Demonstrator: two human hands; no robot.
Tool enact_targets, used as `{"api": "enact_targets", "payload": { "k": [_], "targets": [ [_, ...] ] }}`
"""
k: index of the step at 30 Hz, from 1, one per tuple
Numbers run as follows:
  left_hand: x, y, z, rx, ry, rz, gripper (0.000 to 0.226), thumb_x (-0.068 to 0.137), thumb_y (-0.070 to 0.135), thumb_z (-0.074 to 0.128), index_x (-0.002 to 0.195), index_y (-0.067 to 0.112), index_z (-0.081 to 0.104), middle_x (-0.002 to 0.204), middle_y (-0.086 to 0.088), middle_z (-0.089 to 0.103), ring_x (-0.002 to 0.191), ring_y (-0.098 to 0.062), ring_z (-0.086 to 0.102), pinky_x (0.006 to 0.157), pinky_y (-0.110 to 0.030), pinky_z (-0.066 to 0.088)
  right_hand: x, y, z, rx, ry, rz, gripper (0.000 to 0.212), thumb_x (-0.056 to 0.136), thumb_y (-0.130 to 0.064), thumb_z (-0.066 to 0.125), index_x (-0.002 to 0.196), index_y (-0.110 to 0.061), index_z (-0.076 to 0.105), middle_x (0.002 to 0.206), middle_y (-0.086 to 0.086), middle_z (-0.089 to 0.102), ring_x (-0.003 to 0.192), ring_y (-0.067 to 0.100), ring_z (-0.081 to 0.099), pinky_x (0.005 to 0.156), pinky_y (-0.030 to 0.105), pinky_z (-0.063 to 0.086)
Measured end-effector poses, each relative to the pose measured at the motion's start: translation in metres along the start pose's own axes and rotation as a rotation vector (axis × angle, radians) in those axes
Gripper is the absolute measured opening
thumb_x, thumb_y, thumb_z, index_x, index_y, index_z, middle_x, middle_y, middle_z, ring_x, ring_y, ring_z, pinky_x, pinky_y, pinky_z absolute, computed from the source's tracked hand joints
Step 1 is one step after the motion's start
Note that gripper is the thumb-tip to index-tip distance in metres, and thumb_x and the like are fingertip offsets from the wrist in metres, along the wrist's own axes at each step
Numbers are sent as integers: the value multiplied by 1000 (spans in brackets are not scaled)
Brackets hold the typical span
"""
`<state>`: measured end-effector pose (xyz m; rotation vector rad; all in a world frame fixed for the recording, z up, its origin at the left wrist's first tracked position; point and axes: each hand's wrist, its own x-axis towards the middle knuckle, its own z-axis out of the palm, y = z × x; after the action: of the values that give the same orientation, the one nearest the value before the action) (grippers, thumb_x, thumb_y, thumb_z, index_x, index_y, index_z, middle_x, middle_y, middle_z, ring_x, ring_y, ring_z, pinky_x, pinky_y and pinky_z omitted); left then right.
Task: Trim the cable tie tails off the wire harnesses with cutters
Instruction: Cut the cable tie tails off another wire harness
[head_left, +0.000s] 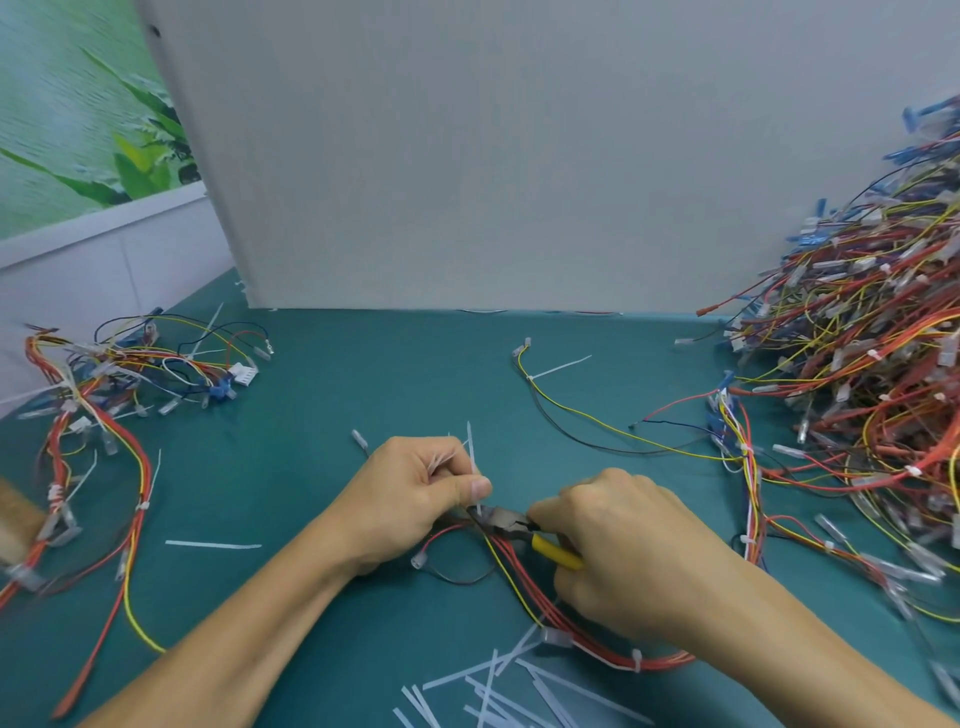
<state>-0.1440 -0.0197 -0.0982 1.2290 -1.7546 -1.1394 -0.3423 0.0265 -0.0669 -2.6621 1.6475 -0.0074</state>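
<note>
My left hand (415, 488) pinches an upright white cable tie tail (471, 452) and several cut tails in its fingers, above a red-wire harness (524, 577) lying on the green table (363, 374). My right hand (628, 551) grips yellow-handled cutters (511, 522). Their dark jaws sit at the base of the tail, just below my left thumb. Whether the jaws are closed on the tie is hard to tell. The harness runs down and right under my right hand to another white tie (636, 660).
A big heap of harnesses (857, 374) fills the right side. A smaller bunch (114, 384) lies at the left. Cut white tails (498, 691) litter the near edge, and one (213, 544) lies at left. A grey panel (493, 156) stands behind.
</note>
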Motion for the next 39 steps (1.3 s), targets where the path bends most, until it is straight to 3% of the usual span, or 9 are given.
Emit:
{"api": "enact_targets", "payload": {
  "k": [5, 15, 20, 23, 26, 28, 30, 34, 39],
  "targets": [
    [1, -1, 0, -62, -17, -3, 22, 87, 7, 67, 67, 5, 56, 58, -15, 42, 35, -10, 32, 36, -14, 29, -3, 3, -4, 18, -16, -4, 8, 76, -24, 51, 78, -19, 44, 84, 0, 51, 79, 32, 48, 58, 33, 34],
    [0, 0, 1, -108, 8, 5, 23, 87, 3, 65, 66, 5, 54, 60, -16, 39, 31, -6, 30, 33, -11, 28, -2, 8, -5, 7, -44, 16, 13, 75, -27, 50, 78, -17, 43, 85, 6, 54, 82, 34, 52, 55, 32, 33],
    [2, -3, 1, -106, 31, 13, 27, 85, 7, 68, 61, 14, 56, 59, -13, 38, 50, -17, 30, 45, -18, 30, -2, 6, -2, -14, -77, -4, 12, 75, -26, 51, 76, -19, 41, 75, 4, 47, 76, 34, 46, 49, 28, 26],
    [2, -4, 0, -178, 51, -10, 29, 86, 6, 66, 61, 15, 54, 54, -6, 38, 49, -14, 32, 48, -20, 28, -2, 8, -4, 14, -122, -1, 11, 75, -24, 51, 74, -19, 41, 67, 3, 39, 71, 35, 42, 48, 29, 26],
    [4, -4, -1, -371, 102, -79, 24, 91, 6, 57, 68, 10, 50, 50, 1, 34, 46, -13, 30, 53, -25, 31, -2, 20, -11, 124, -102, 53, 12, 80, -25, 50, 75, -18, 41, 74, 4, 47, 77, 34, 48, 60, 36, 43],
    [6, -3, -2, -525, 120, -126, 27, 96, 9, 47, 69, 11, 46, 51, 3, 27, 44, -12, 22, 57, -29, 34, 0, 27, -14, 153, -84, 100, 5, 85, -26, 47, 87, -22, 46, 88, 2, 52, 87, 30, 51, 72, 38, 46],
    [9, -2, -4, -643, 152, -159, 31, 97, 10, 39, 67, 13, 43, 55, 0, 30, 45, -13, 22, 56, -31, 35, 7, 31, -12, 131, -58, 167, 8, 86, -24, 44, 92, -19, 41, 92, 0, 48, 88, 29, 49, 70, 38, 40],
    [11, -3, -8, -793, 198, -201, 27, 98, 10, 36, 74, 9, 48, 61, -5, 46, 47, -16, 37, 47, -29, 36, 44, 32, -3, 72, 83, 324, 16, 84, -17, 44, 83, -19, 27, 75, -5, 31, 76, 30, 39, 63, 35, 27],
    [13, -1, -14, -864, 232, -178, 21, 101, 9, 39, 101, 3, 58, 59, -1, 47, 45, -11, 36, 41, -23, 36, 106, 44, 10, 138, 207, 478, 21, 88, -18, 54, 91, -15, 34, 87, 2, 40, 77, 29, 41, 65, 35, 31]
  ]
}}
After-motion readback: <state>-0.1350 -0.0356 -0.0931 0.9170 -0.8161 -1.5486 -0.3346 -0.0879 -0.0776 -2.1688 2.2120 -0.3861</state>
